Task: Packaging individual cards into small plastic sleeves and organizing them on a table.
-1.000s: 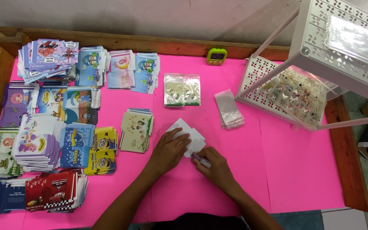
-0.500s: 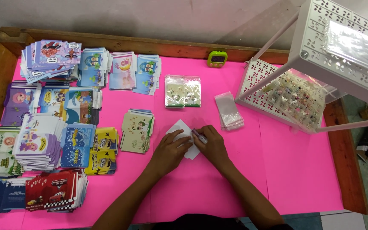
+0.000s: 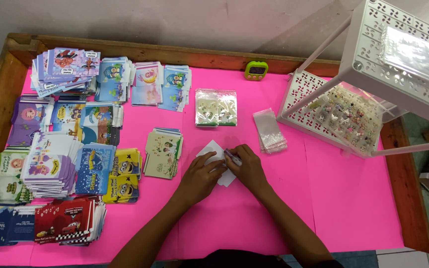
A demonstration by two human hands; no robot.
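Observation:
A white paper envelope (image 3: 213, 149) lies on the pink table cover (image 3: 323, 198) in the middle of the table. My left hand (image 3: 199, 178) presses down on its left part with the fingers spread. My right hand (image 3: 247, 168) rests on its right part, pinching a small dark, pen-like object (image 3: 233, 157) at the fingertips. A small stack of cream printed envelopes (image 3: 162, 153) sits just left of my left hand. A pile of clear plastic sleeves (image 3: 270, 130) lies just beyond my right hand.
Many stacks of colourful printed envelopes (image 3: 65, 149) cover the left half. Two packed clear bags (image 3: 216, 107) lie at centre back, near a green timer (image 3: 256, 70). A white perforated rack (image 3: 353, 99) with small trinkets stands at the right. A wooden rim (image 3: 403, 198) frames the table.
My right hand slid up and left from the envelope's lower right edge onto the envelope, close to my left hand. The left hand stayed on the envelope.

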